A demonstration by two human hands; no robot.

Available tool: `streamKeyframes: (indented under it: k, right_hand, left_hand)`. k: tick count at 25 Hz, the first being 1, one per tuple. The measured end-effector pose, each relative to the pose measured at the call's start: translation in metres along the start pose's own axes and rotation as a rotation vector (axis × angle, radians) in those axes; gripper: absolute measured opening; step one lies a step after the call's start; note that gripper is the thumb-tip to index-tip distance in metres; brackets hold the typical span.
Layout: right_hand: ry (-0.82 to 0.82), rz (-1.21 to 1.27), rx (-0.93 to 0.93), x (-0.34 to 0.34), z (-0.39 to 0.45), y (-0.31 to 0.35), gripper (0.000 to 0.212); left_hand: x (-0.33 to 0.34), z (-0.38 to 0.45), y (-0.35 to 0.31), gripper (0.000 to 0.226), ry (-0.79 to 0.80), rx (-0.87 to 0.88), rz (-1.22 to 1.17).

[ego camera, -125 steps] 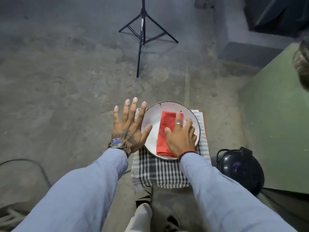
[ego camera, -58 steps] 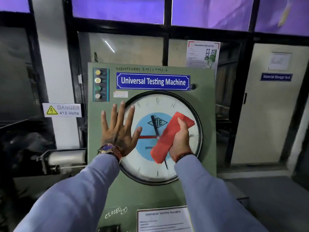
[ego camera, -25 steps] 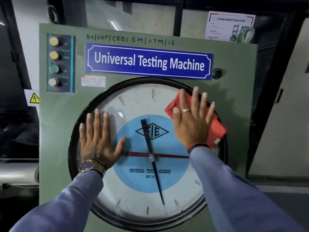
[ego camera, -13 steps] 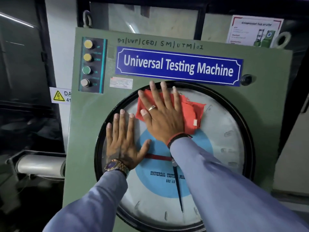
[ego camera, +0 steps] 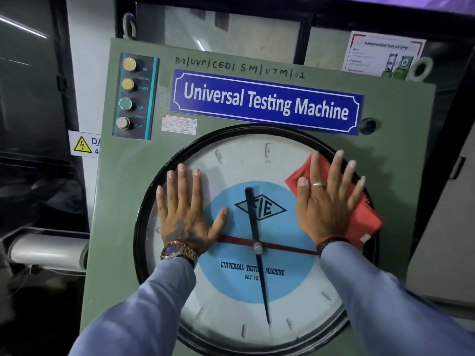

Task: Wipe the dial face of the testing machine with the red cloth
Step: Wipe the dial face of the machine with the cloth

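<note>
We face the green metal testing machine [ego camera: 401,176]; its round white-and-blue glass dial face [ego camera: 246,170] carries both our hands. Right grip [ego camera: 327,201] lies spread flat, pressing the red cloth [ego camera: 365,219] beneath it (upper right); left grip [ego camera: 186,211] lies spread, bare.

Materials-testing lab or industrial test workshop. Center frame: green sheet-metal cabinet of a testing machine [ego camera: 128,201] with blue nameplate reading "Universal Testing Machine" [ego camera: 266,101]. Below it a large round white-and-blue dial face with black rim [ego camera: 257,278], marked 600 kN. Upper left of the cabinet: vertical strip of four round push buttons labelled UP, DOWN, ON, OFF [ego camera: 129,96]. Left edge: yellow-triangle electrical danger sign [ego camera: 83,145] on a white wall. Upper right: printed "Compression Test on UTM" poster [ego camera: 380,53] behind dark-framed glass. Lower left: grey metal cylinder [ego camera: 46,249], part of other machinery.
</note>
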State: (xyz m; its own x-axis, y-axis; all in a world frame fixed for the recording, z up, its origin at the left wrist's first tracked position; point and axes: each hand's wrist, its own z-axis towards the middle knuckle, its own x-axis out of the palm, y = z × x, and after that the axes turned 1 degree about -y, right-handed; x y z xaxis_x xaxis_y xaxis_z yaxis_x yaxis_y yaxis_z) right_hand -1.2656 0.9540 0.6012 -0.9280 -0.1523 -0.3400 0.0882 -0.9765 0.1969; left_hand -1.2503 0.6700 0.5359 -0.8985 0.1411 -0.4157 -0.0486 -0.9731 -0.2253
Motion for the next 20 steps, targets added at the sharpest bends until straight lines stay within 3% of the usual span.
streamKeyframes:
  k: [2, 8, 11, 14, 20]
  right_hand:
    - [0.011, 0.015, -0.034, -0.001, 0.01, 0.023, 0.065]
    - [0.067, 0.037, -0.555, 0.01, 0.016, 0.142, 0.067]
    - [0.086, 0.078, -0.645, 0.012, 0.014, 0.144, 0.065]
    - [0.039, 0.073, -0.514, 0.009, 0.03, 0.106, 0.065]
    - [-0.031, 0.036, -0.025, 0.001, -0.008, -0.021, 0.065]
  left_hand:
    - [-0.001, 0.001, 0.0, 0.105, 0.003, -0.005, -0.008]
    - [0.002, -0.001, 0.001, 0.111, -0.028, 0.007, -0.02]
    - [0.004, -0.001, 0.001, 0.113, -0.038, 0.004, -0.018]
    - [0.005, -0.001, 0.002, 0.112, -0.041, 0.017, -0.007]
    - [0.001, -0.001, -0.001, 0.114, -0.01, -0.009, 0.001]
